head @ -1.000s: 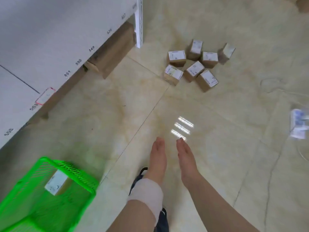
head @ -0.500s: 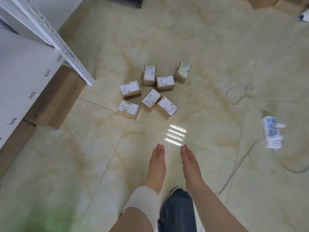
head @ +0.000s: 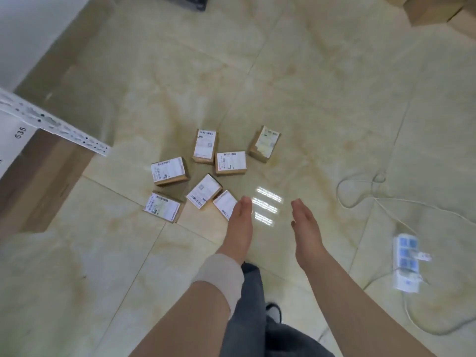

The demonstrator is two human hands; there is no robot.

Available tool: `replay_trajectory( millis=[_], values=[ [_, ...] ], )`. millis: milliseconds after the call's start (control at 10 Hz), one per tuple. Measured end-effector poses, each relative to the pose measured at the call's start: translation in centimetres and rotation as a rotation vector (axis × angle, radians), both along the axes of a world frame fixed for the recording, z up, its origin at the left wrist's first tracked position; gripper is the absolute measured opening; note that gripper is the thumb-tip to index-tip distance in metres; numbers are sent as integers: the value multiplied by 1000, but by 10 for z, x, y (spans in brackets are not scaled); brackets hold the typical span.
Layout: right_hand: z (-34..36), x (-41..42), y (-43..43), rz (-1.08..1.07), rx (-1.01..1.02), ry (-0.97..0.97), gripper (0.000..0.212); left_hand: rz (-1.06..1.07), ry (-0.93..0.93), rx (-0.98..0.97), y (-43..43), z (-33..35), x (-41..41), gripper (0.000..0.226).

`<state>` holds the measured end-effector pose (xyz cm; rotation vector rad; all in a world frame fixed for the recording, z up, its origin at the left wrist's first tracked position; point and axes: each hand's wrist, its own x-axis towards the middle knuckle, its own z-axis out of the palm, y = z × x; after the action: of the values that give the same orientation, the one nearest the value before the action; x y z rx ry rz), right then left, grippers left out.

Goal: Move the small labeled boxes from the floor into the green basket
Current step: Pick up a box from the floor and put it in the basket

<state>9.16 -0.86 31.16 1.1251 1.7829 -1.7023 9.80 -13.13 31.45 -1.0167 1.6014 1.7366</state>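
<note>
Pale floor tiles (head: 322, 104) are bearing seven boxes (head: 168, 171). Nearest box (head: 223, 202) is lying slantwise, its right end partly hidden by the left hand (head: 240, 224). Right hand (head: 306, 228) is hovering farther right of that box. Both hands are holding nothing, fingers straight. Basket is not showing.

Seven small labeled boxes (head: 231, 163) lie clustered on the tiled floor (head: 309, 86). The left hand (head: 239, 222) and right hand (head: 305, 225) are extended, fingers straight, holding nothing. Left fingertips overlap the nearest box (head: 224, 203); contact cannot be confirmed. A bandage (head: 221, 276) wraps the left wrist. A power strip (head: 407, 261) lies well apart, right.
</note>
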Motion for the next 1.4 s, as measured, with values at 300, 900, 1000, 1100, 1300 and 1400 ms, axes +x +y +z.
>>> replay_trajectory(
  millis=[300,900,1000,1100,1300,1400],
  values=[
    [-20,-130,76,93,-37,-73,55,8,-47,-73,58,-17,-117,53],
    [-299,-301,59,308,28,-255,59,-131,-16,-310,49,-277,-314,49],
    [-367,-309,58,338,42,-216,62,-167,-3,-286,51,-336,-328,50],
    [-403,-305,56,396,24,-114,64,-175,-14,-319,48,-378,-329,52],
    [-428,-288,42,383,96,-46,69,-247,23,-360,47,-406,-322,44],
    [-421,-295,39,393,150,-34,54,-190,20,-330,49,-403,-321,41]
  ],
)
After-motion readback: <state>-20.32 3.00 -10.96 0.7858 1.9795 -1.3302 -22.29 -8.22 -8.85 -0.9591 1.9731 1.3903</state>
